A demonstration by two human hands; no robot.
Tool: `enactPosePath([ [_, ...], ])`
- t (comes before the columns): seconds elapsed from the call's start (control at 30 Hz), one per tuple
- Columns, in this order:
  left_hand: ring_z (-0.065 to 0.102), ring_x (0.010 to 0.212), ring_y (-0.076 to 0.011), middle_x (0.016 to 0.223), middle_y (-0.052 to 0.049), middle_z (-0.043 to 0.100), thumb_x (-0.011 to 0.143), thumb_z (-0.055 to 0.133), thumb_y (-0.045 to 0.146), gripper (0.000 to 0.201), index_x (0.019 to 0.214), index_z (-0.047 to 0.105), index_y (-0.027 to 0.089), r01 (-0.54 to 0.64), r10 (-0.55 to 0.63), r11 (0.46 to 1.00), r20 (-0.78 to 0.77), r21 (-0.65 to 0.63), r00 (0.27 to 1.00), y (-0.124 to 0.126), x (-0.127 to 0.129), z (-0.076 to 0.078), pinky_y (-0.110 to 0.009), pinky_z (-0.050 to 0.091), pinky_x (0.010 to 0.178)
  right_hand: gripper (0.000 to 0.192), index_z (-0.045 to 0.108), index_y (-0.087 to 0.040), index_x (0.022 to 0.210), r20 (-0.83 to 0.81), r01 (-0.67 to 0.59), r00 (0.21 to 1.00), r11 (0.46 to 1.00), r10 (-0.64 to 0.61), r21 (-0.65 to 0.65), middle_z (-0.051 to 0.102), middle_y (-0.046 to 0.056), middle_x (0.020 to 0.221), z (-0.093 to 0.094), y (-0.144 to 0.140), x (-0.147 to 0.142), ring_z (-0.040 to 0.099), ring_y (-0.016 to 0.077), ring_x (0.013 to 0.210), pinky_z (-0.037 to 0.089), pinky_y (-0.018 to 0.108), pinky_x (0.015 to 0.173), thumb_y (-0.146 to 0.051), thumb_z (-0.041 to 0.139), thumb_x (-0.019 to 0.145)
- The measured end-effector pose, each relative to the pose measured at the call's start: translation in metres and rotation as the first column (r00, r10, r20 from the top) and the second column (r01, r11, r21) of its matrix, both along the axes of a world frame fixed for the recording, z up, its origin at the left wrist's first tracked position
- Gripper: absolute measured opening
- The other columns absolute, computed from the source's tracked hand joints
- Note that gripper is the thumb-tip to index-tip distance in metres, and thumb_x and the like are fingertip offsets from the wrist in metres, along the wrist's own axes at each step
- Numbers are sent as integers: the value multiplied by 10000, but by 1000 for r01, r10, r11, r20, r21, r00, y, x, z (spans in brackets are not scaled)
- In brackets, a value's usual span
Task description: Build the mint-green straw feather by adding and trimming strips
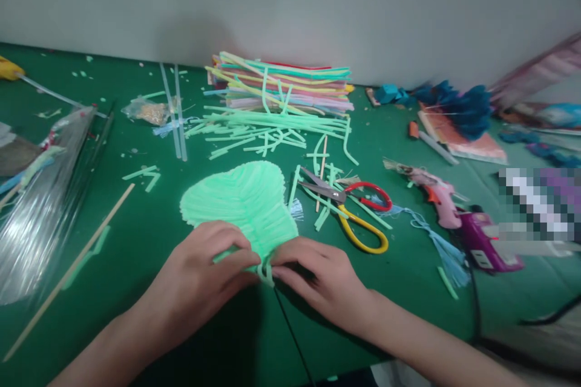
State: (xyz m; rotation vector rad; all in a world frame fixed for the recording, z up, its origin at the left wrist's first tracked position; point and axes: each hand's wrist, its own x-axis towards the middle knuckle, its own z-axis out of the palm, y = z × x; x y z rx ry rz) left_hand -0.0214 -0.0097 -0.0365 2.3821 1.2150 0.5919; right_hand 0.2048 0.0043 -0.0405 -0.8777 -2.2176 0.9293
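A light green heart-shaped leaf (245, 199) of fuzzy pipe cleaners lies at the front of the green table, its pointed end towards me. My left hand (200, 281) is closed in a pinch at the left of this point. On the other side, the thumb and fingers of my right hand (324, 278) pinch a short loop of green pipe cleaner (267, 275) at the leaf's base. A thin dark stem wire (293, 335) runs from there towards the front edge. My fingers hide part of the join.
Scissors (336, 195) with red and yellow handles lie right of the leaf among green scraps. Behind are a bundle of coloured pipe cleaners (285, 87) and cut green pieces (254, 133). A pink glue gun (445, 202) lies right; a wooden stick (72, 266) and clear wrap (45, 217) lie left.
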Motion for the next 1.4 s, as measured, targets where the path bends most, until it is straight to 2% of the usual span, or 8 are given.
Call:
enactPosePath([
  [0.13, 590, 843, -198, 920, -27, 651, 888, 605, 211, 166, 1050, 607, 246, 20, -21, 999, -43, -29, 999, 4, 6, 7, -338, 469, 727, 51, 617, -177, 909, -10, 16, 1000, 997, -16, -80, 681, 32, 833, 2, -1, -3, 642, 129, 772, 515, 228, 707, -189, 568, 914],
  [0.27, 588, 827, -159, 924, -9, 634, 893, 547, 114, 212, 1029, 604, 266, 55, -55, 998, 36, -13, 998, 2, 11, 9, -286, 468, 707, 138, 611, -173, 982, -8, -56, 998, 994, 56, -97, 682, 53, 900, 5, 1, -1, 644, 150, 820, 524, 254, 739, -142, 569, 855],
  [0.43, 608, 844, -164, 928, -4, 644, 889, 532, 95, 182, 945, 600, 254, -24, 22, 998, 32, 66, 999, -12, 13, 7, -306, 494, 730, 107, 638, -157, 972, -10, -101, 995, 988, 100, -114, 703, 61, 908, 8, 7, 2, 659, 146, 839, 523, 252, 765, -190, 560, 905],
  [0.6, 607, 902, -204, 918, -27, 677, 835, 630, 67, 197, 963, 616, 215, -76, 76, 987, 2, 145, 997, -32, 7, 3, -388, 486, 810, 40, 661, -166, 852, -45, 51, 997, 992, -56, -112, 682, 43, 816, 8, 13, 2, 625, 145, 767, 504, 255, 694, -169, 622, 859],
  [0.77, 614, 915, -264, 993, -81, 725, 837, 620, 61, 266, 1092, 630, 134, -77, 131, 965, -206, 252, 970, -60, 9, -11, -453, 459, 828, 26, 654, -161, 827, -34, 103, 993, 982, -109, -156, 642, 50, 847, 5, 13, 4, 587, 145, 777, 474, 257, 669, -176, 642, 845],
  [1.0, 603, 727, -227, 810, -80, 693, 840, 658, 135, 44, 877, 662, 111, -186, 313, 866, -214, 463, 925, -74, 30, -14, -385, 456, 698, 96, 599, -166, 775, 21, 197, 980, 964, -197, -179, 595, 35, 813, -3, 10, 8, 547, 151, 784, 441, 273, 678, -169, 597, 871],
  [1.1, 599, 747, -231, 837, -80, 694, 832, 663, 130, 75, 905, 669, 112, -146, 300, 878, -286, 457, 910, -77, 28, -16, -383, 446, 709, 87, 601, -164, 780, 10, 195, 980, 966, -196, -169, 594, 35, 812, -4, 9, 8, 547, 155, 788, 440, 280, 681, -160, 602, 866],
  [1.4, 584, 751, -236, 825, -103, 687, 835, 653, 105, 50, 879, 673, 91, -219, 351, 871, -245, 440, 904, -82, 25, -14, -402, 448, 741, 115, 614, -141, 778, -20, 194, 980, 979, -196, -67, 561, 55, 777, -3, 3, 10, 523, 174, 774, 439, 322, 706, -117, 565, 878],
])
